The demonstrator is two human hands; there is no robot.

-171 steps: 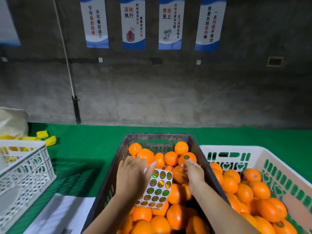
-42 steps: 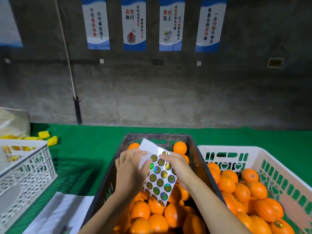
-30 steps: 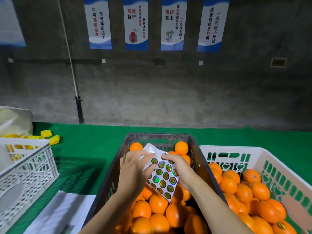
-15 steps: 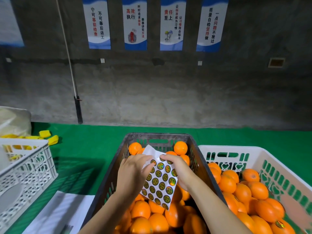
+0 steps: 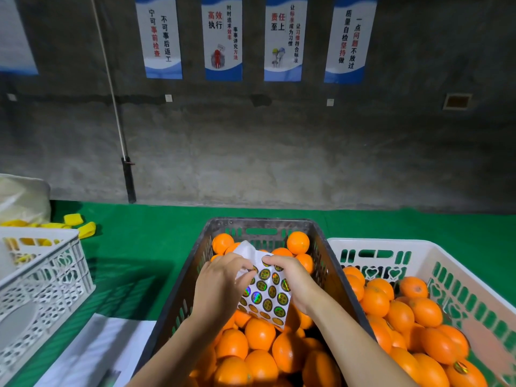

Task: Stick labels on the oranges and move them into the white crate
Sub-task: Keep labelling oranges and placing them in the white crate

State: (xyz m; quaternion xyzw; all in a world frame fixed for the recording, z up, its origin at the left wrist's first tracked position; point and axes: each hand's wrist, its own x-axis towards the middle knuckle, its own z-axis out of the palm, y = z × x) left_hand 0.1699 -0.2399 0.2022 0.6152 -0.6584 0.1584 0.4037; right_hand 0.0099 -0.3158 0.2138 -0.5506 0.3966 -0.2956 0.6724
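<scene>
Here, the left hand [image 5: 220, 286] and right hand [image 5: 290, 277] both pinch one label sheet [image 5: 268, 291] over the dark crate [image 5: 259, 223] of oranges [image 5: 259, 333]. One white crate [image 5: 391, 244] stands right, a second lattice crate [image 5: 42, 275] left.

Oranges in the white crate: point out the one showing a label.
The orange at the view's bottom right, in the near corner of the white crate: a shiny label sits on top; the others show none.

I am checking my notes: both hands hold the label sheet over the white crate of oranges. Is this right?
Not quite. The head view shows the left hand and the right hand holding the label sheet over the dark crate of oranges; the white crate stands to its right.
</scene>
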